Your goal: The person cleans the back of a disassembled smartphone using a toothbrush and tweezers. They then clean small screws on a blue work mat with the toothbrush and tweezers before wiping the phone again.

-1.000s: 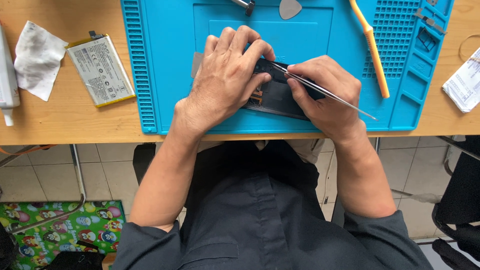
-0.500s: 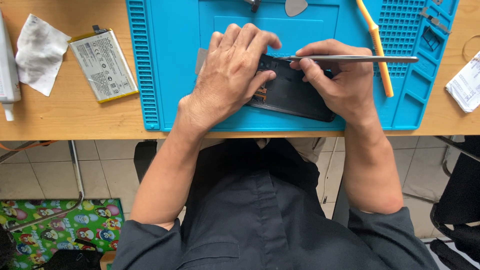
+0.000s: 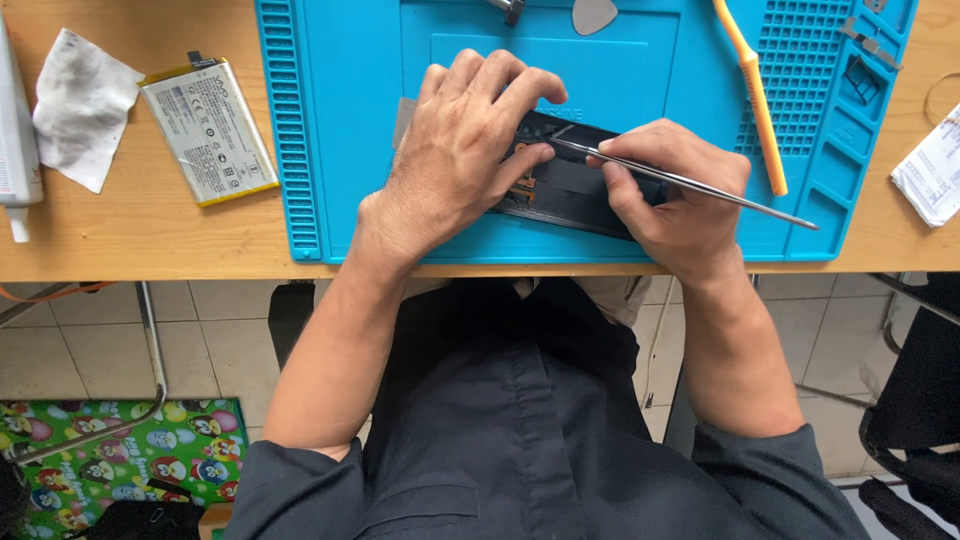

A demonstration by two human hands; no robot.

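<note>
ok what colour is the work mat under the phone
Bright blue mat, seen in the head view, under both the left hand and right hand.

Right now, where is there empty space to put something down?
Bare blue silicone mat lies between its ribbed left edge and the left hand. Bare wooden desk lies below the flat silver battery. The middle is crowded: right hand, metal tweezers, black opened phone.

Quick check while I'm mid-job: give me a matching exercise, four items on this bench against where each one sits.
Things:
1. battery
2. orange brush
3. tweezers
4. phone

Places:
A. in the right hand
B. under the left hand
C. on bare wood, left of the blue mat
D. on the mat's right side

Pairs: 1-C, 2-D, 3-A, 4-B
</note>
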